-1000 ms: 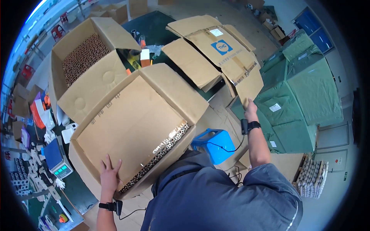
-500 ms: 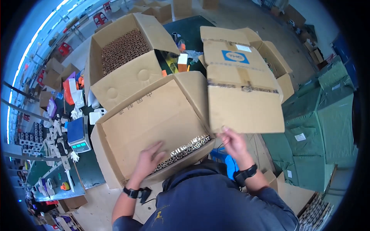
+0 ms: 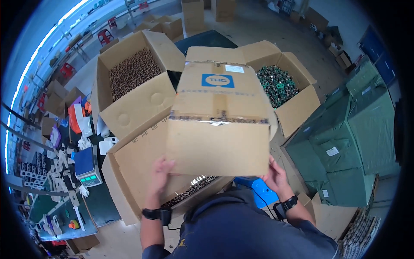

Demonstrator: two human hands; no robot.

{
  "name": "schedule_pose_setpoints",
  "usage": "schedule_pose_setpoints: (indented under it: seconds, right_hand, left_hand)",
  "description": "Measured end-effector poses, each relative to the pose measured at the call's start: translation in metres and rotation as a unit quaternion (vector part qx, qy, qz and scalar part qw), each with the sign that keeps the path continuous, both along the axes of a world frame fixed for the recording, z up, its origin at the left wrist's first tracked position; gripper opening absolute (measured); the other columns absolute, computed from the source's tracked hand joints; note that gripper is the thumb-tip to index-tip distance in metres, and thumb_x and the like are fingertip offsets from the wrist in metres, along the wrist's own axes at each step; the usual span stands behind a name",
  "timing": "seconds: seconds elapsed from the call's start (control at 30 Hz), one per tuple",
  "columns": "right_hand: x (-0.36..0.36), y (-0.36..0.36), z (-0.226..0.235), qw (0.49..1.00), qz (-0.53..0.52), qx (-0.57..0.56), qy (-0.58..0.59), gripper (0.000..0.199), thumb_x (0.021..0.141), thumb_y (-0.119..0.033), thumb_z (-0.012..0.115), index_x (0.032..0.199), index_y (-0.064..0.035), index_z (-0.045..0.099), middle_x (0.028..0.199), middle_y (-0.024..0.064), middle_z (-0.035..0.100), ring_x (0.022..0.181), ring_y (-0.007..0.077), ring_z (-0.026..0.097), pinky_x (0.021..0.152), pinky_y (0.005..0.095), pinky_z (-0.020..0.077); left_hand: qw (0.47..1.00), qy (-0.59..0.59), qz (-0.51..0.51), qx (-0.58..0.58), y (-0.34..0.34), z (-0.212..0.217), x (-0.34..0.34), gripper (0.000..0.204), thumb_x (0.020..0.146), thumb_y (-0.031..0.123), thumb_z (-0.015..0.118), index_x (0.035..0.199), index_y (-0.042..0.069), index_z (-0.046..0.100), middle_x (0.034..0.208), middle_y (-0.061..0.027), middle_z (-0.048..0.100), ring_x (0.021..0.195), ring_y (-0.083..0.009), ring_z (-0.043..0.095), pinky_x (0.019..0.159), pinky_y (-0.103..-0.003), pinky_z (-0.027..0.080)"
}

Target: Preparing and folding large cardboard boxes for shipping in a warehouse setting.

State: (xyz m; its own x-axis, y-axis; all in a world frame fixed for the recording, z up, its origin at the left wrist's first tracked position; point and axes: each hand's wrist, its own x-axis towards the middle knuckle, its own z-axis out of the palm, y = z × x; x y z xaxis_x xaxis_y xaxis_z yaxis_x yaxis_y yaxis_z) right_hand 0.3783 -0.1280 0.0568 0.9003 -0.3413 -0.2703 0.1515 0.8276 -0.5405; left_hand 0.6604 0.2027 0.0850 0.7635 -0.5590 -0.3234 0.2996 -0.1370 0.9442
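Note:
A flattened cardboard box [image 3: 217,149] with a blue printed panel and brown tape is tilted over the near open carton [image 3: 113,172]. My right hand [image 3: 277,177] grips its lower right corner. At its lower left edge, my left hand [image 3: 160,173] is closed on the cardboard, its fingers slightly blurred. Inside the near carton lies a flat cardboard sheet [image 3: 140,157]. Below the sheet's near edge shows a row of small dark metal parts [image 3: 185,194], some under shiny plastic. The flattened box hides the carton's right side.
Behind stand an open carton of brown parts [image 3: 134,73] and, at right, a carton of green and silver parts [image 3: 277,86]. A blue-topped scale [image 3: 86,164] is on the table at left. Green-covered stacks [image 3: 336,146] rise at right; a blue object [image 3: 258,190] is below my right hand.
The flattened box has moved left over the near carton, uncovering the green parts. My left hand has left the cardboard sheet and taken the flattened box's left edge. My right hand has moved right and down.

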Motion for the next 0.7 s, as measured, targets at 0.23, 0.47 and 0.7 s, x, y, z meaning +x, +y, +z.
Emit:
schedule_pose_setpoints:
  seconds: [0.23,0.47,0.7]
  right_hand:
    - [0.028,0.035,0.008,0.969,0.111,-0.197,0.097,0.058,0.102,-0.023,0.058,0.153,-0.0088,0.033,0.136,0.0174,0.058,0.116,0.0250,0.063,0.091,0.0356,0.0561]
    - [0.063,0.048,-0.020,0.901,0.077,-0.380,0.192,0.044,0.100,-0.016,0.064,0.139,-0.0010,0.051,0.121,0.0074,0.066,0.102,0.0159,0.065,0.088,0.0294,0.0530]
    - [0.121,-0.053,-0.048,0.526,-0.022,-0.830,0.185,0.045,0.094,-0.017,0.065,0.134,0.0011,0.055,0.122,0.0190,0.065,0.115,0.0323,0.061,0.099,0.0422,0.0487]
  left_hand:
    - [0.919,-0.006,0.351,-0.181,0.081,0.000,0.053,0.025,0.098,0.026,0.066,0.113,0.007,0.061,0.102,-0.0040,0.069,0.081,-0.0128,0.069,0.067,-0.028,0.060]
    - [0.935,0.124,0.329,-0.039,0.109,-0.096,-0.012,0.014,0.096,0.011,0.065,0.106,0.009,0.054,0.098,-0.0045,0.064,0.080,-0.0151,0.065,0.067,-0.028,0.057]
    - [0.907,0.014,0.392,-0.154,0.157,-0.048,-0.021,0.031,0.101,0.016,0.054,0.127,0.001,0.055,0.123,-0.0147,0.063,0.115,-0.0299,0.062,0.102,-0.047,0.051]
